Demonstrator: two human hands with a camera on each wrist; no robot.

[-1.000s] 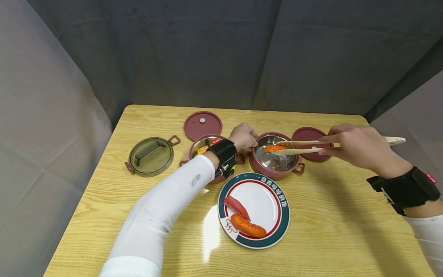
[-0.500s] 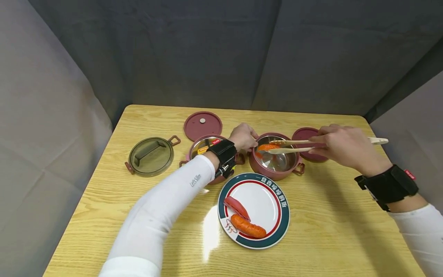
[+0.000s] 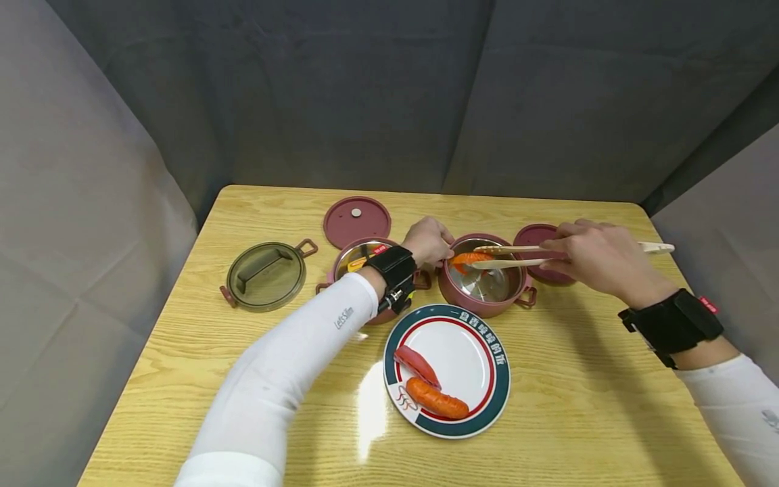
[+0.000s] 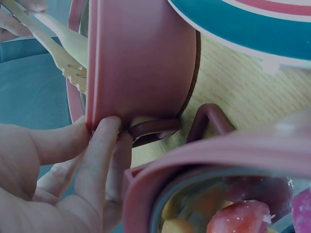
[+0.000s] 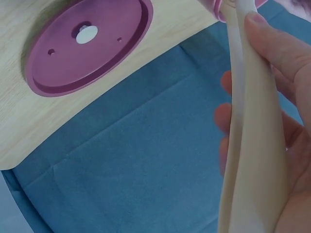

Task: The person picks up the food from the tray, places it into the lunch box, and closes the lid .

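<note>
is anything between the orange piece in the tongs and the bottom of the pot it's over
Nothing visible. The orange piece sits in the tongs gripped by the right hand, inside the rim of the pot; the steel bottom below looks bare. The left hand holds the pot's outer side.

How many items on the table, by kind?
Pots: 2
Lids: 3
Plate: 1
Tongs: 1
Food pieces outside the left pot: 3
Total: 10
</note>
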